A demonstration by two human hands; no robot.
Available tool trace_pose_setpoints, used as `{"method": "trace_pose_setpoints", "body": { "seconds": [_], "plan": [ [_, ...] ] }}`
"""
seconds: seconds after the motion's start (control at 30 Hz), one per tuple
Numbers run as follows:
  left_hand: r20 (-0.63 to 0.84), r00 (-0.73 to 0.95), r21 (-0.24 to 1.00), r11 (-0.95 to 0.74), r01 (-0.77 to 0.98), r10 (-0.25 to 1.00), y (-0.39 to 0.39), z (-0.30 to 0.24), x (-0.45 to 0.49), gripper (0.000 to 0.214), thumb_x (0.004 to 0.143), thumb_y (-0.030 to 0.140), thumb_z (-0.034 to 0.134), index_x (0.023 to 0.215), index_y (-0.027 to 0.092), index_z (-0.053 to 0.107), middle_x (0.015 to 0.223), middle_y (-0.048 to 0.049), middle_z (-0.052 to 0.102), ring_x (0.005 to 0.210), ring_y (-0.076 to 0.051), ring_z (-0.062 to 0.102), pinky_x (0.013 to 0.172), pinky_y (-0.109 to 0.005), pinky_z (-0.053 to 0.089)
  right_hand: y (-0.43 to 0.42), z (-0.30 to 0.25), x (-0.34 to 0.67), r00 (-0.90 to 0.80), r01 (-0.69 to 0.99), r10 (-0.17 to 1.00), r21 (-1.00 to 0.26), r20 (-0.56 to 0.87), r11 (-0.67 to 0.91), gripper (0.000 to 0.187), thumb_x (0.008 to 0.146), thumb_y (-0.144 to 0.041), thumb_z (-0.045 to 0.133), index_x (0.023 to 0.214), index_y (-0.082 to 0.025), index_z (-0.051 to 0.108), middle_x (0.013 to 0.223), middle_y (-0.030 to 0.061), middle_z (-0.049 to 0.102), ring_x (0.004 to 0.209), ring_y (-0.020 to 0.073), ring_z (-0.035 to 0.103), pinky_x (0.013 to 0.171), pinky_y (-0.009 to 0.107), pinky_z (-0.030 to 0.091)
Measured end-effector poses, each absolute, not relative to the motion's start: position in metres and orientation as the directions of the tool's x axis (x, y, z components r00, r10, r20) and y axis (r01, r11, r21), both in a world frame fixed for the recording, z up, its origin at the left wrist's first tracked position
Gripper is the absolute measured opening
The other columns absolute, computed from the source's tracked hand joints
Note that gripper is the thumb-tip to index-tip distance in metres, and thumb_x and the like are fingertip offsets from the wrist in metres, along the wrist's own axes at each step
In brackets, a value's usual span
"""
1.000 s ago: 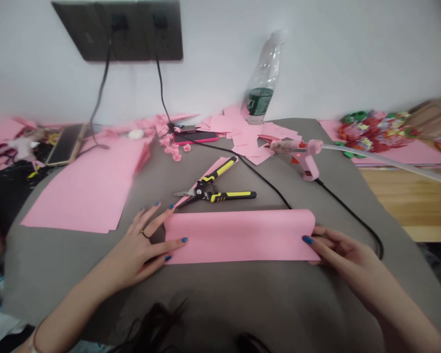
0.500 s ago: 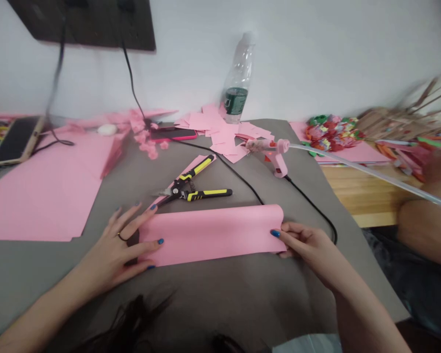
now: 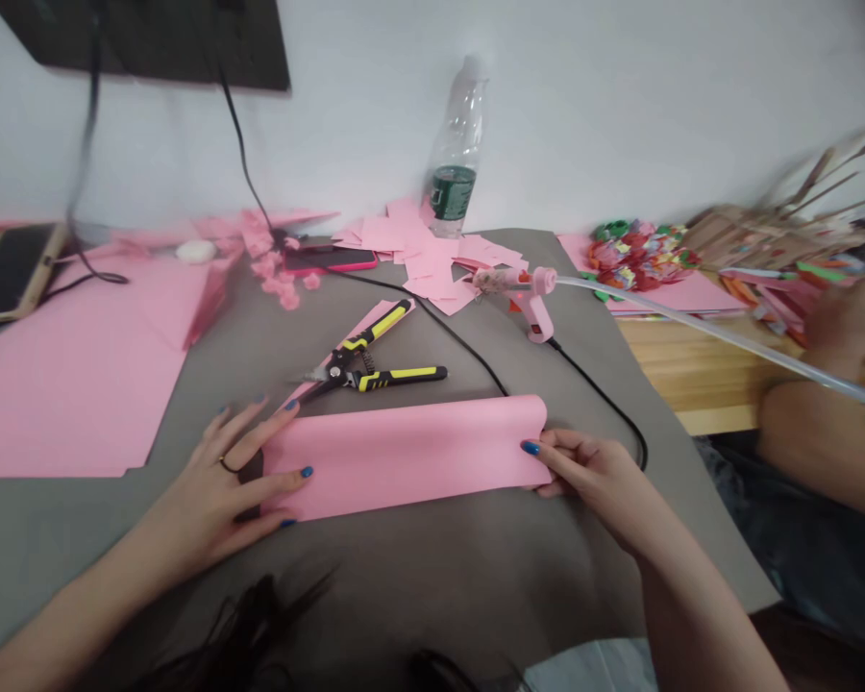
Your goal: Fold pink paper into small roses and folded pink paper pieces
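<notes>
A folded sheet of pink paper (image 3: 410, 457) lies lengthwise before me, its far edge curving over in a rounded bend. At its left end, my left hand (image 3: 223, 471) rests with fingers spread, fingertips touching the paper; a ring circles one finger. My right hand (image 3: 587, 466) pinches the right end, thumb on top and the other fingers partly hidden behind. Just beyond the paper are pliers (image 3: 364, 360) with yellow-black handles spread apart, on a thin pink strip. A pink glue gun (image 3: 530, 300) with a long clear glue stick (image 3: 692, 322) lies farther back.
Pink sheets (image 3: 64, 384) are stacked at left beside a phone (image 3: 11, 269). Pink paper pieces (image 3: 429, 255) lie around a plastic bottle (image 3: 457, 154) by the wall. Black cables cross the grey mat (image 3: 439, 596). Colourful flowers (image 3: 641, 255) and another person's arm (image 3: 822, 423) are at right.
The whole view has shifted slightly, so things appear a little farther left. Both hands keep their places on the pink paper. The other person's hand at right has moved a little.
</notes>
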State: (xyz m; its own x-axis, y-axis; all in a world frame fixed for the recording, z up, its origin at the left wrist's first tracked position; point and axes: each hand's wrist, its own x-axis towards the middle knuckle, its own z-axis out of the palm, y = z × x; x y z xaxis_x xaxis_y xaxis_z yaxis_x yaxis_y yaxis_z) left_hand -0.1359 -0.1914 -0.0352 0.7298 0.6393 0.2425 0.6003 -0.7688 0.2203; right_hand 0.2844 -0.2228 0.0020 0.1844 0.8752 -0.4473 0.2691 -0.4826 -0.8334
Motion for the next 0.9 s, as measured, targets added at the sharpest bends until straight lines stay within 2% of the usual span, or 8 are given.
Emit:
{"method": "trace_pose_setpoints", "body": {
  "seconds": [0.33,0.63,0.9],
  "plan": [
    [0.238,0.721,0.228,-0.759,0.61,0.651,-0.1918,-0.0353,-0.1353,0.031,0.092,0.023,0.062,0.118,0.037,0.069,0.17,-0.0006,0.013,0.151,-0.043,0.022,0.111,-0.076,0.025,-0.2248,-0.0032,0.289,0.203,0.276,0.867,-0.823,-0.456,-0.497,0.055,0.053,-0.068,0.084,0.072,-0.017,0.072,0.065,0.001,0.058,0.058,0.0127,0.054,0.053,0.024,0.058],
    [0.223,0.707,0.255,-0.74,0.622,0.671,-0.19,-0.0351,-0.1365,0.03,0.092,0.027,0.062,0.12,0.035,0.067,0.17,-0.0003,0.016,0.149,-0.039,0.028,0.115,-0.068,0.028,-0.2258,-0.0046,0.2898,0.211,0.265,0.868,-0.829,-0.449,-0.493,0.054,0.052,-0.067,0.085,0.072,-0.018,0.074,0.065,0.0011,0.061,0.058,0.0135,0.056,0.053,0.024,0.058],
    [0.237,0.692,0.277,-0.731,0.624,0.681,-0.1916,-0.0347,-0.1348,0.03,0.091,0.024,0.062,0.118,0.034,0.068,0.168,-0.0007,0.021,0.148,-0.039,0.03,0.116,-0.066,0.029,-0.2254,-0.0069,0.2918,0.188,0.31,0.883,-0.827,-0.43,-0.469,0.055,0.054,-0.071,0.082,0.072,-0.019,0.072,0.065,0.0014,0.062,0.058,0.0137,0.056,0.053,0.025,0.059]
  ]
}}
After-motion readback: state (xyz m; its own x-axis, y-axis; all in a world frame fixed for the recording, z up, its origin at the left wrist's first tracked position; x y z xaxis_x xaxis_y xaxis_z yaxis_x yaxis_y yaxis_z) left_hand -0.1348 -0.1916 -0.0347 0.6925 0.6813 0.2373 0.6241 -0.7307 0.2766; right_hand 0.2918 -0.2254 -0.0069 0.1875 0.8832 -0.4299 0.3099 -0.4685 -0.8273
